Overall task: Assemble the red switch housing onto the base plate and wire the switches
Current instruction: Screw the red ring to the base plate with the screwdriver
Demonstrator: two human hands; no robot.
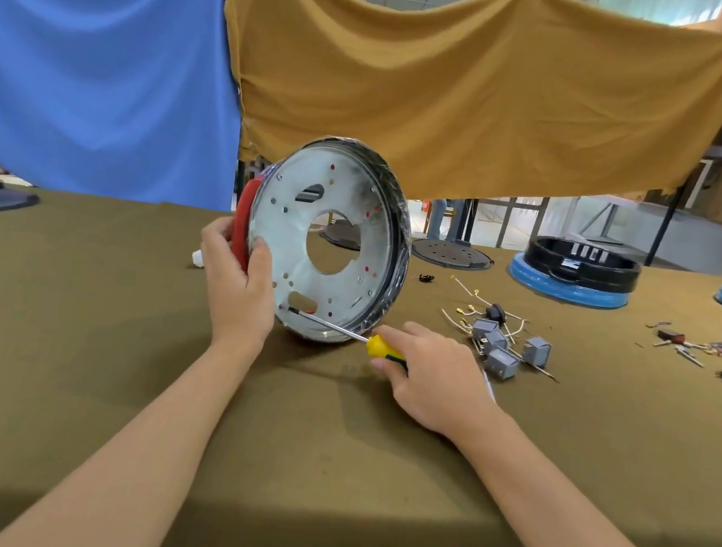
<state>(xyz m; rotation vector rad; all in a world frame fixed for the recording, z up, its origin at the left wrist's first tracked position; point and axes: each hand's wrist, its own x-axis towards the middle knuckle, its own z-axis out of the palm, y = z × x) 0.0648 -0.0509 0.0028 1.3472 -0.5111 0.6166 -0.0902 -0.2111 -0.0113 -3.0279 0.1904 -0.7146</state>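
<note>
left hand [238, 283] clamped on base plate [351, 205] edge, red switch housing [244, 221] behind | right hand [433, 374] closed around screwdriver [378, 346], tip at plate's lower edge

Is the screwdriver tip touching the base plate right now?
Touching. The head view shows the screwdriver shaft ending at a hole low on the base plate, with no gap visible, while the left hand steadies the plate.

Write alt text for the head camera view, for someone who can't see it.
The left hand holds a round metal base plate on edge with a red housing behind, while the right hand drives a yellow-handled screwdriver into it. Grey switches lie nearby.
</note>
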